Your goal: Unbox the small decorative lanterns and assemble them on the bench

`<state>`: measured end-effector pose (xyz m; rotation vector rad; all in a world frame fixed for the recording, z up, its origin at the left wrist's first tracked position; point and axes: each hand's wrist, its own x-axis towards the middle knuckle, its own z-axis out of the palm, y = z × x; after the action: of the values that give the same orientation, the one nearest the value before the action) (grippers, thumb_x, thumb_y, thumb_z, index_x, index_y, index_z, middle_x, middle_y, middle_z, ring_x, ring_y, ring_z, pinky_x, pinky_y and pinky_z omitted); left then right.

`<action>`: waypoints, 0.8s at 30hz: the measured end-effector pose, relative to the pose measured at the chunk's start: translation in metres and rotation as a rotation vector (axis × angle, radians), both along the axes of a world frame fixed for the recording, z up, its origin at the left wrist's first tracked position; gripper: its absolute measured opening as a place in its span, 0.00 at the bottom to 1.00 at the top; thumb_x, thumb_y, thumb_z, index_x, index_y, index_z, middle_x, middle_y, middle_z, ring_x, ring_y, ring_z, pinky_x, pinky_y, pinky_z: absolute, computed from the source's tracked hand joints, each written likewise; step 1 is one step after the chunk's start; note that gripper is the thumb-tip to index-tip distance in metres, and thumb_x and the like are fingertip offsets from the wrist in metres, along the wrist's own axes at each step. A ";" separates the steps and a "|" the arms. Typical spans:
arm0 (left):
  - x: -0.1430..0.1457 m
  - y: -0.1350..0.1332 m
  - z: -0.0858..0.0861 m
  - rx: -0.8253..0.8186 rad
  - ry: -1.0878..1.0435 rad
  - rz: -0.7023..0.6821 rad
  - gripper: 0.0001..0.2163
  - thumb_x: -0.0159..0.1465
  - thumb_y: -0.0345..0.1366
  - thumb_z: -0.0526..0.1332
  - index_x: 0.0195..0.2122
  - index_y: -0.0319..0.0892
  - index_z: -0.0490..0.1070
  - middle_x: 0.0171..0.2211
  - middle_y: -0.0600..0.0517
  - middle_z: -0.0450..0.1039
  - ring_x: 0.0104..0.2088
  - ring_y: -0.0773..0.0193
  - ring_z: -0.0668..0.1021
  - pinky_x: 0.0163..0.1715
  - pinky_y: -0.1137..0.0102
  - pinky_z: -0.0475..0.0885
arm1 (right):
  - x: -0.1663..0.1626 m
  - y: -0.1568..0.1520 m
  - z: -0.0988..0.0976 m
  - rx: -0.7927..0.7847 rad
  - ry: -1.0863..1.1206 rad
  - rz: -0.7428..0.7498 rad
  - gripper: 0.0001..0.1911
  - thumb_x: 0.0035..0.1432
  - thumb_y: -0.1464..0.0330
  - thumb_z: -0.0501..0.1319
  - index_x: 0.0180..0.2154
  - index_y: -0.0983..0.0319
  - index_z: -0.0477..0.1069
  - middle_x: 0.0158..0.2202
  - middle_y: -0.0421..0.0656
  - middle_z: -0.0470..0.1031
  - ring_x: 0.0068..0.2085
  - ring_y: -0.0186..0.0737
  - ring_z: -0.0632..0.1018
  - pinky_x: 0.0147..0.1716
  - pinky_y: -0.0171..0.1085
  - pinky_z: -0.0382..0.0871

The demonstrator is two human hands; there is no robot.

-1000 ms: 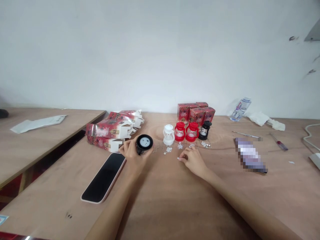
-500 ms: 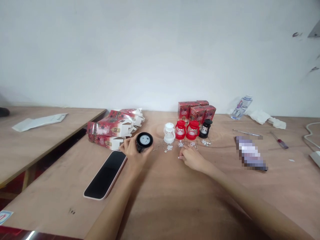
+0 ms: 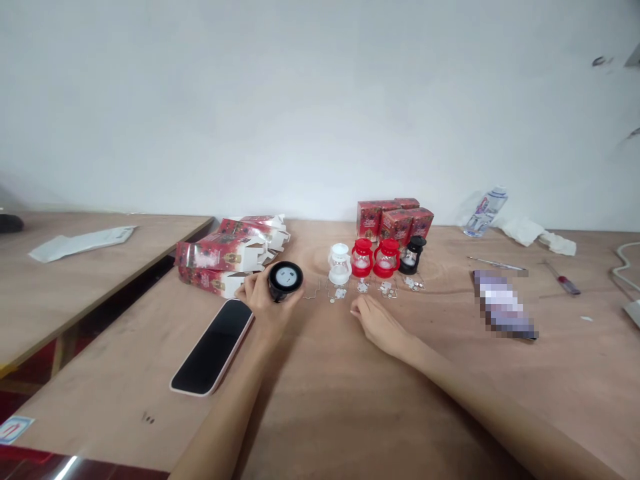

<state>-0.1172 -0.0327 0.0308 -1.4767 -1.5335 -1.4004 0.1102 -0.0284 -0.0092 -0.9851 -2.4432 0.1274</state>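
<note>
In my left hand is a small black lantern, tipped so that its round base with a white inset disc faces me. The fingers wrap round its sides. My right hand is closed just above the table, fingertips pinched together. What they hold, if anything, is too small to make out. Beyond it stand a white lantern, two red lanterns and another black lantern in a row. Thin wire handles and small white parts lie in front of them.
Flattened red printed boxes lie at the left, behind a phone. Several standing red boxes are at the back. To the right are a water bottle, tissues, tweezers, a screwdriver and a blurred-out phone-like object.
My right hand has drawn slightly left, away from the small parts, and the white bit at its fingertips no longer shows clearly. My left hand still holds the black lantern, shifted slightly left.
</note>
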 end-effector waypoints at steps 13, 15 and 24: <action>-0.003 0.003 -0.011 -0.105 0.068 -0.020 0.19 0.52 0.45 0.66 0.41 0.40 0.69 0.33 0.47 0.75 0.36 0.54 0.72 0.42 0.62 0.56 | -0.096 0.057 -0.009 -0.172 0.355 0.014 0.23 0.47 0.86 0.47 0.41 0.64 0.69 0.38 0.49 0.75 0.42 0.43 0.75 0.42 0.41 0.69; -0.001 0.002 -0.010 -0.110 0.093 -0.045 0.17 0.52 0.44 0.65 0.40 0.41 0.70 0.33 0.48 0.75 0.36 0.55 0.72 0.42 0.62 0.56 | -0.096 0.057 -0.011 -0.181 0.352 0.029 0.30 0.44 0.87 0.47 0.48 0.64 0.66 0.43 0.49 0.75 0.46 0.42 0.74 0.45 0.41 0.68; -0.004 0.005 -0.017 -0.242 0.278 -0.151 0.18 0.54 0.44 0.64 0.42 0.40 0.69 0.34 0.47 0.76 0.37 0.54 0.72 0.39 0.63 0.55 | -0.070 0.032 0.000 0.119 0.731 0.056 0.15 0.60 0.75 0.51 0.47 0.59 0.67 0.44 0.48 0.71 0.48 0.41 0.72 0.48 0.43 0.67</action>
<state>-0.1213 -0.0277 0.0142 -1.8806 -1.4764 -1.0601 0.0403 0.0036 -0.0088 -0.6597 -1.7807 0.2991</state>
